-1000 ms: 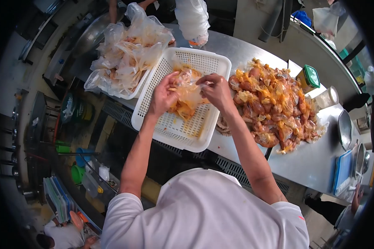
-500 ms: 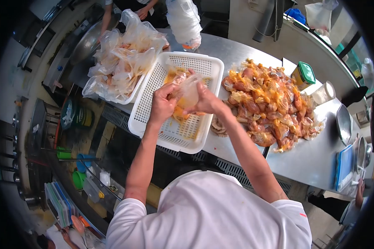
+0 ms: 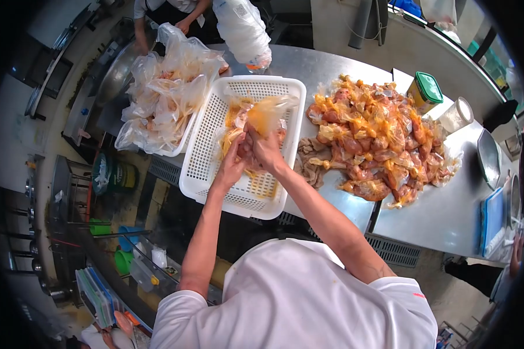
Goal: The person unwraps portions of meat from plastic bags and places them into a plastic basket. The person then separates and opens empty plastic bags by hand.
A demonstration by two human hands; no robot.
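My left hand (image 3: 231, 167) and my right hand (image 3: 264, 150) are close together over a white perforated basket (image 3: 200, 156). Between them is a clear, orange-stained plastic bag (image 3: 272, 111), its loose mouth fanning out up and to the right. Both hands are closed around the lower part of this bag, and what sits inside it is mostly covered by my fingers. Beneath, inside the basket, lie orange-coated raw meat pieces (image 3: 237, 118), partly hidden by my hands. Orange liquid stains the basket's floor.
On the right is a large heap of bagged orange meat (image 3: 378, 139), with a crumpled cloth (image 3: 313, 163) beside it. A green-lidded tub (image 3: 426, 88) and a clear container (image 3: 457, 114) stand behind. Filled plastic bags (image 3: 169, 93) lie left. Across the table is another person's arm (image 3: 193, 14).
My hands have come closer together and lower over the basket. The bag's mouth, earlier spread between my hands, now sticks up above them.
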